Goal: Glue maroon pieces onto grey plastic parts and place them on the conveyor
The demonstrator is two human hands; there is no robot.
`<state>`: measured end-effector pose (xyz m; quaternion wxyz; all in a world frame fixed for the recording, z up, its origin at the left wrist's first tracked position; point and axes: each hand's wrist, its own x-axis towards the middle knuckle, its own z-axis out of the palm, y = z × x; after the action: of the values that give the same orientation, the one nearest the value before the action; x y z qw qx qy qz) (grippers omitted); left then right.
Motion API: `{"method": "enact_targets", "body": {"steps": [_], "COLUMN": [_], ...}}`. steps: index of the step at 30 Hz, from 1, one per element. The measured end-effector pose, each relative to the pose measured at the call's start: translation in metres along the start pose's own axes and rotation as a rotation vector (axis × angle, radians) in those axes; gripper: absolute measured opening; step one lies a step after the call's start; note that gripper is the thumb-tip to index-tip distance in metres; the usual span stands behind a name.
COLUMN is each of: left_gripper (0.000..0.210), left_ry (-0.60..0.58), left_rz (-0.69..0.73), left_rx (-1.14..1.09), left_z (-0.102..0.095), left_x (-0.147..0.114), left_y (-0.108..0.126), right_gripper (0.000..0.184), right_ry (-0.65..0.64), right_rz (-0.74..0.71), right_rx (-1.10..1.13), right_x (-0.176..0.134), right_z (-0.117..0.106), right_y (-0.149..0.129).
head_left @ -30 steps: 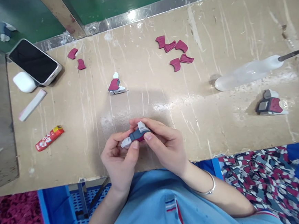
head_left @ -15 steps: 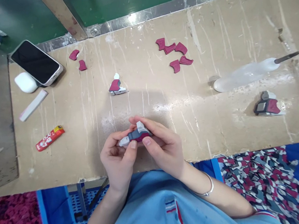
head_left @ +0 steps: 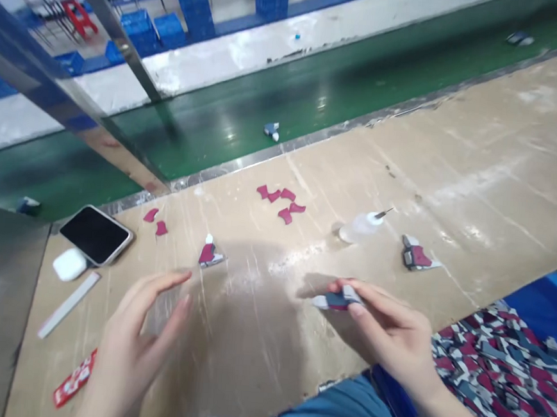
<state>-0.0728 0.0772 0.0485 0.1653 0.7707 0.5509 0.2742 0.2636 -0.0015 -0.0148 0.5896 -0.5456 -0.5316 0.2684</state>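
My right hand (head_left: 389,326) pinches a small grey, white and maroon plastic part (head_left: 336,300) above the table's right half. My left hand (head_left: 140,339) holds nothing; its thumb and fingers are apart, close to a similar assembled part (head_left: 210,253) that sits on the table. Another assembled part (head_left: 418,255) in the same colours rests at the right, beyond my right hand. Several loose maroon pieces (head_left: 287,195) lie near the middle of the table, and two more maroon pieces (head_left: 161,228) lie at the left. A translucent squeeze bottle with a needle tip (head_left: 361,228) lies between.
On the left are a phone (head_left: 97,236), a white rounded case (head_left: 69,265), a pale strip (head_left: 69,306) and a red packet (head_left: 75,379). Behind the table edge runs a green belt (head_left: 217,133) carrying a few parts. A blue bin of mixed pieces (head_left: 511,374) stands at lower right.
My hands have parted: the left let go of the plastic part and moved left, while the right carried it to the right. The view has tilted up, showing the belt and the room beyond.
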Motion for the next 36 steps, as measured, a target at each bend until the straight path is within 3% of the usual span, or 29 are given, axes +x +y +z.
{"method": "enact_targets", "body": {"steps": [2, 4, 7, 10, 13, 17, 23, 26, 28, 29, 31, 34, 36], "left_gripper": [0.026, 0.037, 0.046, 0.06, 0.062, 0.059, 0.066, 0.068, 0.073, 0.072, 0.056, 0.039, 0.05], "left_ry": [-0.08, -0.156, -0.205, -0.228, -0.299, -0.346, -0.186, 0.024, 0.14, 0.144, 0.079, -0.178, -0.322], "left_rz": [0.058, 0.135, 0.26, 0.295, 0.287, 0.214, 0.037, -0.085, -0.192, -0.241, -0.343, -0.547, -0.628], "left_rx": [0.082, 0.146, 0.282, 0.281, 0.296, 0.329, 0.33, 0.204, -0.005, -0.132, -0.341, -0.478, -0.542], "left_z": [0.005, 0.024, 0.069, 0.117, 0.15, 0.161, 0.141, 0.13, 0.119, 0.112, 0.094, 0.066, 0.052], "left_x": [0.053, 0.113, 0.204, 0.279, 0.326, 0.354, 0.346, 0.321, 0.296, 0.281, 0.247, 0.184, 0.135], "left_y": [-0.011, -0.015, -0.011, 0.001, 0.012, 0.016, 0.012, 0.021, 0.029, 0.032, 0.035, 0.032, 0.027], "right_gripper": [0.02, 0.015, 0.015, 0.015, 0.019, 0.031, 0.051, 0.044, 0.027, 0.02, 0.019, 0.06, 0.071], "right_ry": [0.053, 0.184, 0.331, 0.311, 0.281, 0.13, 0.014, 0.169, 0.289, 0.304, 0.209, -0.086, -0.114], "right_rz": [0.055, 0.121, 0.162, 0.131, 0.161, 0.206, 0.111, 0.042, 0.017, 0.03, 0.136, 0.476, 0.69], "right_rx": [-0.125, -0.22, -0.279, -0.269, -0.269, -0.384, -0.677, -0.846, -0.773, -0.63, -0.153, 0.686, 0.993], "right_x": [0.001, 0.0, 0.002, 0.009, 0.015, 0.012, 0.004, 0.004, 0.005, 0.006, 0.011, 0.029, 0.048], "right_z": [-0.023, -0.039, -0.051, -0.057, -0.062, -0.073, -0.095, -0.099, -0.091, -0.084, -0.061, -0.021, 0.0], "right_y": [0.015, 0.026, 0.031, 0.03, 0.028, 0.025, 0.02, 0.014, 0.008, 0.006, 0.002, 0.001, 0.003]}}
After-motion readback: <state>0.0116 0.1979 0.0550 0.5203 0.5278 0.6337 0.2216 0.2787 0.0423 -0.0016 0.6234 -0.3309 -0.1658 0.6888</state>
